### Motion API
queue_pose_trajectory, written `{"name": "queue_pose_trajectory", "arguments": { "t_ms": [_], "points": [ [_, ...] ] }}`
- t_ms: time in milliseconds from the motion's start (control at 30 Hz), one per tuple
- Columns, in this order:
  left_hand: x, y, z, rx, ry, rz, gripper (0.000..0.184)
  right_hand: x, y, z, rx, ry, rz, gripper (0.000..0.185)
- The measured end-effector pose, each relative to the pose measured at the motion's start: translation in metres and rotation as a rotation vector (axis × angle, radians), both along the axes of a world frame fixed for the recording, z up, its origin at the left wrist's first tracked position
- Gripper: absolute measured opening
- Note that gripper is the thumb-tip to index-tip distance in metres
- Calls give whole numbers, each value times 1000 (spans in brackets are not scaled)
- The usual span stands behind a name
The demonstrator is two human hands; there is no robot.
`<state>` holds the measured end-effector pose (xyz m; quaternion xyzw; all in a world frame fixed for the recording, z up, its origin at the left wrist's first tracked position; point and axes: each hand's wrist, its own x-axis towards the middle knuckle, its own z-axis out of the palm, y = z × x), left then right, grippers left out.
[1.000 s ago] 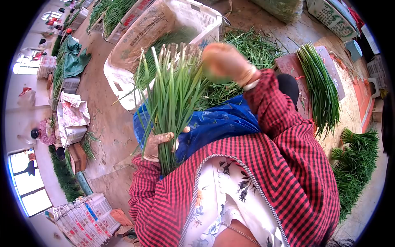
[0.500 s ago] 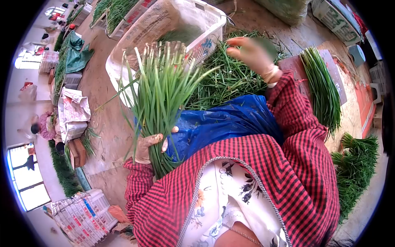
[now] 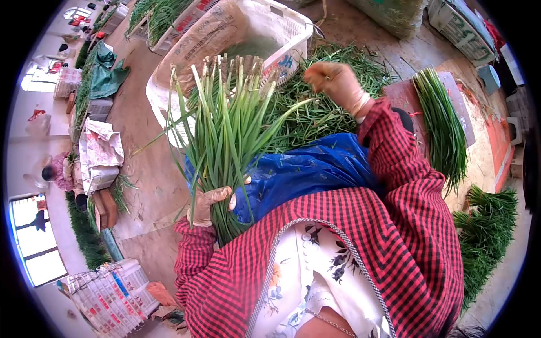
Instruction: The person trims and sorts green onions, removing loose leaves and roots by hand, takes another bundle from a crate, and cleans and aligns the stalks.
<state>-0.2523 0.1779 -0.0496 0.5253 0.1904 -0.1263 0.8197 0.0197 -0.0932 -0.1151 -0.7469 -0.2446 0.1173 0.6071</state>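
**Q:** Where does the item lie, and how is it held?
**A:** The bundle of green stalks [image 3: 228, 129] stands at ten o'clock, pale ends toward twelve. The left hand [image 3: 209, 205], at eight o'clock, is wrapped round its lower, leafy part.

**Q:** And the right hand?
**A:** The right hand [image 3: 338, 87] is at one o'clock, apart from the bundle, above the loose clippings [image 3: 310, 129]. Its fingers are curled inward; they are blurred, so I cannot tell whether anything is pinched.

**Q:** Handling assessment?
**A:** Light, I judge. Pale ends fairly stiff; leaves limp, easily bruised, possibly slippery if damp. Recommended hold: a full, gentle wrap just below the pale ends, where the fan would gather. The present low hold lets the top splay; one stray stalk [image 3: 293, 115] leans toward two o'clock.

**Q:** Changes noted?
**A:** One second ago the right hand was beside the pale ends; now it is clear of them. Half a second ago its fingers were more extended. The left hand's hold is unchanged.
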Motion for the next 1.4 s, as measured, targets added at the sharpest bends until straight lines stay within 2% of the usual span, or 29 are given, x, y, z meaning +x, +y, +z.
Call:
{"name": "queue_pose_trajectory", "arguments": {
  "t_ms": [33,67,100,167,200,233,300,400,467,533,567,633,767,833,967,1033,1067,1233,1367,1400],
  "points": [
    [0,-1,1,17,-5,8,64,15,-11,-7,8,54,-82,16],
    [0,-2,1,15,-6,9,64,30,-22,-6,-160,150,-146,27],
    [1,-2,1,11,-31,2,64,32,-23,-13,-162,149,-143,27],
    [4,-4,4,6,-52,-8,64,18,-16,5,-89,-96,-56,34],
    [5,-7,7,27,-43,-6,63,9,-9,19,-56,-33,59,42],
    [7,-11,8,48,-35,-6,63,-4,1,31,4,-12,136,41],
    [12,-18,9,33,-48,-25,62,-19,19,42,20,193,245,42],
    [12,-17,3,23,-52,-45,62,-27,38,32,264,485,408,39],
    [9,-12,-6,24,-42,-47,62,-33,40,31,356,520,378,36],
    [8,-9,-10,-132,118,37,63,-38,44,29,506,552,344,31],
    [8,-12,-9,-133,119,36,63,-38,45,24,506,552,342,31],
    [10,-19,-6,-23,-43,24,46,-37,43,19,483,564,321,29],
    [2,-3,-21,-17,98,40,44,-38,22,25,378,609,424,26],
    [0,-2,-11,102,51,-10,63,-38,21,12,381,601,450,27],
    [2,-14,-1,67,75,53,61,-43,21,4,357,578,385,25],
    [5,-10,-1,105,95,-33,50,-46,22,6,415,614,271,24],
    [8,-8,1,93,138,-62,56,-45,24,0,457,630,266,25],
    [2,-8,3,-46,134,37,63,-41,7,10,390,691,425,19],
    [-6,-3,1,-9,131,61,64,-34,10,-7,357,559,261,16],
    [-7,-1,1,-10,132,65,64,-27,3,-9,406,626,226,16]
  ]
}}
